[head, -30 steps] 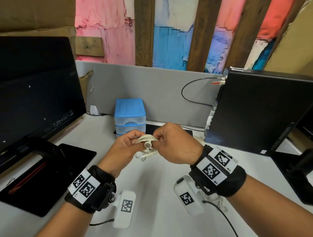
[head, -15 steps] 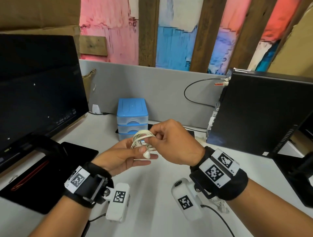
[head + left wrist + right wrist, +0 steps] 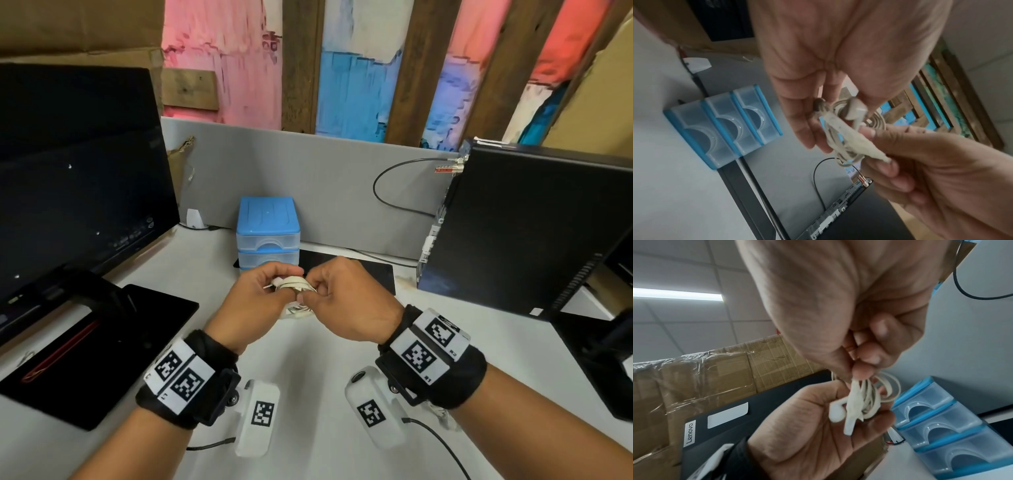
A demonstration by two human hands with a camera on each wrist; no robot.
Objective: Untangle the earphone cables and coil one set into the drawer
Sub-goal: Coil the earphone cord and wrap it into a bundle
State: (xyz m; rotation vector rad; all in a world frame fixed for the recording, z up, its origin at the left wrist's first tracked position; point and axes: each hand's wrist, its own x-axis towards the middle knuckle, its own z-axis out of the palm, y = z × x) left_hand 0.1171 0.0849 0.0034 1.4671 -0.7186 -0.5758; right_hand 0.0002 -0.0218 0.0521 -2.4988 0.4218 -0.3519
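Between both hands [image 3: 291, 301], coiled white earphones [image 3: 295, 283], near blue drawers [image 3: 268, 236].

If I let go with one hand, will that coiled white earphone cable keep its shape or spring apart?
Probably springs loose: the earphone cable is thin and floppy, its loops already uneven between the left hand and right hand. It looks light, so a pinch should carry it. The earbuds dangle free and may snag on the closed drawers.
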